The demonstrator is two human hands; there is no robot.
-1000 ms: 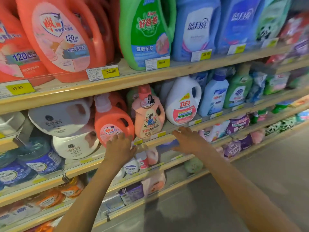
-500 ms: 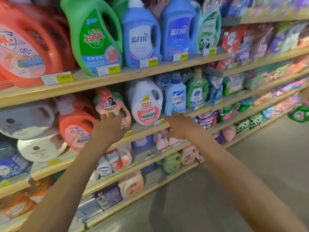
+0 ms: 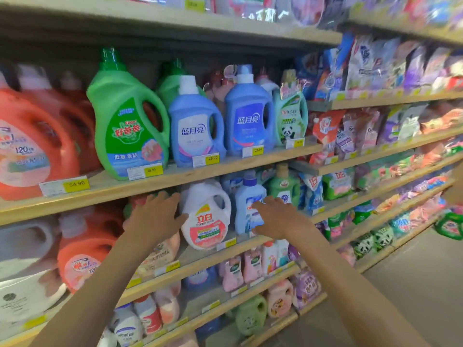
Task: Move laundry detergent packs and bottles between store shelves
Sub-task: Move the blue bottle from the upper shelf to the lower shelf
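A white detergent bottle [image 3: 206, 216] with a red label stands on the middle shelf [image 3: 253, 240], between my two hands. My left hand [image 3: 155, 216] is raised with spread fingers just left of it, in front of a peach bottle [image 3: 162, 251], holding nothing. My right hand [image 3: 275, 219] reaches with fingers extended over a small light-blue bottle [image 3: 248, 206] to the right of the white one; its fingertips touch or nearly touch the blue label. A green bottle [image 3: 283, 189] stands behind and to the right.
The shelf above carries big orange jugs [image 3: 32, 146], a green jug [image 3: 127, 126], two blue bottles [image 3: 248, 116] and a panda-label bottle [image 3: 290, 116]. Detergent packs [image 3: 350, 131] fill the shelves to the right. Lower shelves hold small bottles [image 3: 253, 264]. Grey floor [image 3: 413, 284] lies at lower right.
The view has tilted up and shifted right along the shelves. Both hands have risen from the shelf edge to the bottles, the left to the white bottle's side, the right onto the light-blue bottle.
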